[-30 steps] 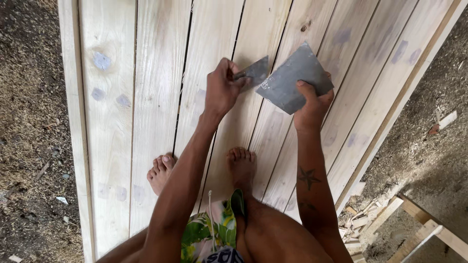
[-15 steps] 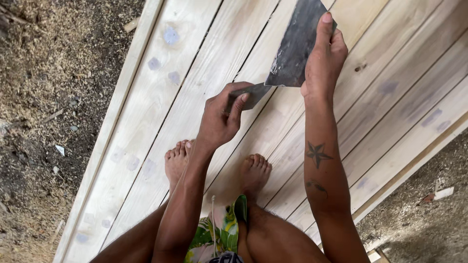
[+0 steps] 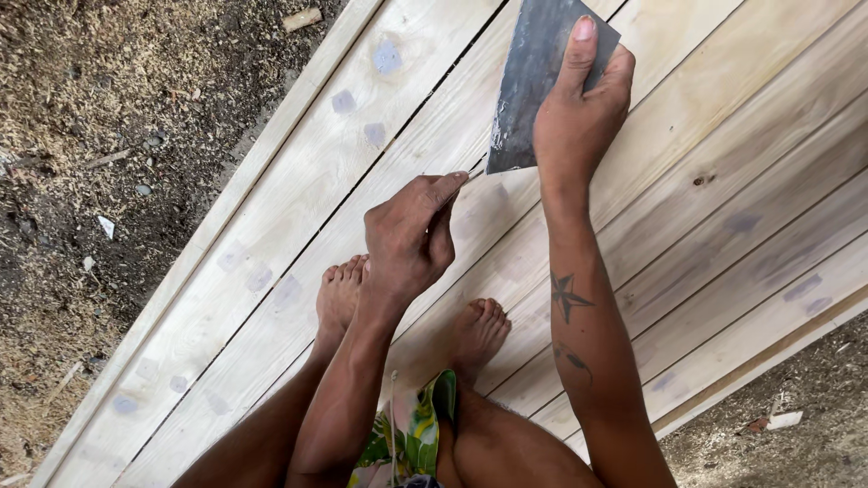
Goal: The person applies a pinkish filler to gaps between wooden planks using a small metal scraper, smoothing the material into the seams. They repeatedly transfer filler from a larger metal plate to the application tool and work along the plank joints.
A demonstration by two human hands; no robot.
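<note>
right hand (image 3: pixel 579 117): plate (image 3: pixel 533 81) is being gripped, thumb closed over it, above the boards (image 3: pixel 723 145) | left hand (image 3: pixel 411 239): small blade is being pinched at a seam | risk: filler could be smeared past the seam, toes (image 3: pixel 348 271) being close

Right hand (image 3: pixel 579 117) with the wide dark metal scraper plate (image 3: pixel 533 81) has shifted further up the plank panel (image 3: pixel 723 181), index finger now stretched flat along the plate. Left hand (image 3: pixel 411 235) has drawn back below the plate's lower corner; its small blade is now nearly hidden, only the tip showing.
</note>
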